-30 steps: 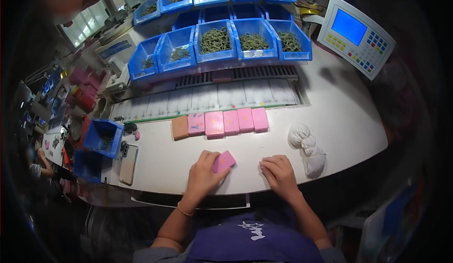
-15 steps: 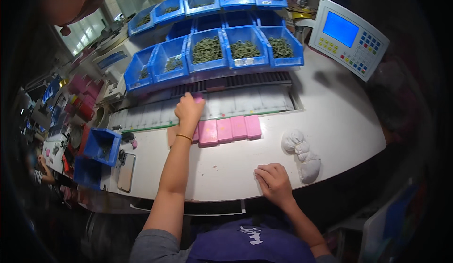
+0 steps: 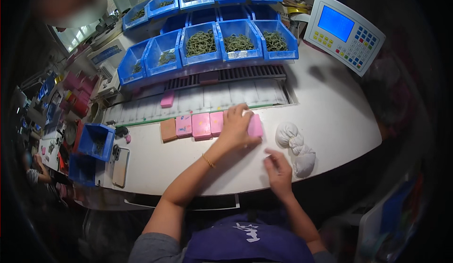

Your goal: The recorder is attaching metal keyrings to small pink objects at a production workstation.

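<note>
My left hand (image 3: 236,127) is closed around a pink block (image 3: 255,126) at the right end of a row lying along the near side of the conveyor. In that row are several other pink blocks, one (image 3: 201,125) plain and one (image 3: 184,125) with coloured marks, and a tan-orange block (image 3: 168,130) at the left end. My fingers cover part of the row. Close by on the right, my right hand (image 3: 279,171) hangs over the white table, thumb and fingers apart, holding nothing visible. A separate pink block (image 3: 167,99) sits on the pale conveyor belt (image 3: 203,100).
Tiered blue bins (image 3: 163,58) holding green curled pieces stand behind the belt. At right are a control panel (image 3: 344,32) with a blue screen and a knotted white cloth bundle (image 3: 296,150). A phone (image 3: 121,167) and blue bins (image 3: 96,140) lie left. Another person's arm (image 3: 43,171) shows far left.
My left hand has moved from the belt to the right end of the row and grasped a block. A pink block is left on the belt. My right hand's fingers have spread.
</note>
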{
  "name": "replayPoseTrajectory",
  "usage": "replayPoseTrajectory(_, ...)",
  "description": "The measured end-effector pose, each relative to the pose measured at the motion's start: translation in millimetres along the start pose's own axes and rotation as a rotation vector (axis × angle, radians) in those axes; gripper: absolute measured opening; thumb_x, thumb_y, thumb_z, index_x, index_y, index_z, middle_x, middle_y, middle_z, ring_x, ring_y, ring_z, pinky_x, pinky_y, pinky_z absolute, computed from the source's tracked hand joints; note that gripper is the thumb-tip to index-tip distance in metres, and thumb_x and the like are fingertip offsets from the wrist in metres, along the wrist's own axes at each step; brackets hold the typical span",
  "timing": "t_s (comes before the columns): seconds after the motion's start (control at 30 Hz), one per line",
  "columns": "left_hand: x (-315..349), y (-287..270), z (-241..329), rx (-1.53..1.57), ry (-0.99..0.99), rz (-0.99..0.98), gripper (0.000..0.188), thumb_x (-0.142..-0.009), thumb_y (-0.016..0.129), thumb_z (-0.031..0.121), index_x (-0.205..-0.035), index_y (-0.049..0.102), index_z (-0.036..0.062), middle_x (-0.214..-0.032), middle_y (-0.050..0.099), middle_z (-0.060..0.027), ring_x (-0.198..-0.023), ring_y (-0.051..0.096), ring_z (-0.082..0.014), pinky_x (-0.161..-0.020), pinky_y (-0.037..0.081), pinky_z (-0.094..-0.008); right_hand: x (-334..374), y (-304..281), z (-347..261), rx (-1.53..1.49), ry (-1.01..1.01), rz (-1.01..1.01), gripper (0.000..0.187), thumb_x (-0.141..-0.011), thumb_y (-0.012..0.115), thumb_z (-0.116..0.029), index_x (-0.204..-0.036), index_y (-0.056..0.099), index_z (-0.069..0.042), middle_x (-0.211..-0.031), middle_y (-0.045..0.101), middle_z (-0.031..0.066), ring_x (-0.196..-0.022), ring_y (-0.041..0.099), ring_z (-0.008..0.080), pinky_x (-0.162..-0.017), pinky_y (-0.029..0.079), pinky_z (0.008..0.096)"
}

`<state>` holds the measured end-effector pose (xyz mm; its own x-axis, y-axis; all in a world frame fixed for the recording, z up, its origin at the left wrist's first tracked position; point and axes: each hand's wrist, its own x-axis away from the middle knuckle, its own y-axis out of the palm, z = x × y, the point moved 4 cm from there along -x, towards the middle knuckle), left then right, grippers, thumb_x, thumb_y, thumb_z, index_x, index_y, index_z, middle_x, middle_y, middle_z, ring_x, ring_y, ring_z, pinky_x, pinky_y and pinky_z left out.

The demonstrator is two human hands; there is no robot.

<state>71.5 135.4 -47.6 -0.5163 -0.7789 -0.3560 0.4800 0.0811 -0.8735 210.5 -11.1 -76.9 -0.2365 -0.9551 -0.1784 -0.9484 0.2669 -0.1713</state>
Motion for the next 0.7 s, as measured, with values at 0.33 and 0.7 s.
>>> replayPoseTrajectory(0.33, 108.6, -39.2, 58.8, 0.868, -0.220, -0.058, 0.073, -0.074, 0.085, 0.026, -0.136, 0.051, 0.0064, -0.123, 0.048, -0.0149, -0.111, 0.050, -0.0290, -0.090, 0.046, -0.0402, 14.1, 20.2, -2.8, -0.014, 0.071, -0.152, 0.036, -0.092, 0.067, -0.013, -0.122, 0.060, 0.004, -0.098, 0.069, 0.0095, -0.083, 0.063, 0.0132, -0.071, 0.052, 0.0301)
replayPoseTrajectory(0.7, 127.7, -42.9, 54.1, 0.627, -0.102, 0.145, 0.057, -0.072, 0.082, 0.010, -0.125, 0.061, 0.0076, -0.104, 0.057, -0.0106, -0.084, 0.063, -0.0226, -0.071, 0.055, -0.0327, 21.8, 43.7, -24.0, -0.343, 0.197, -0.608, 0.069, -0.100, 0.046, -0.021, -0.154, 0.014, 0.006, -0.157, 0.029, 0.0199, -0.145, 0.029, 0.0255, -0.117, 0.024, 0.0345)
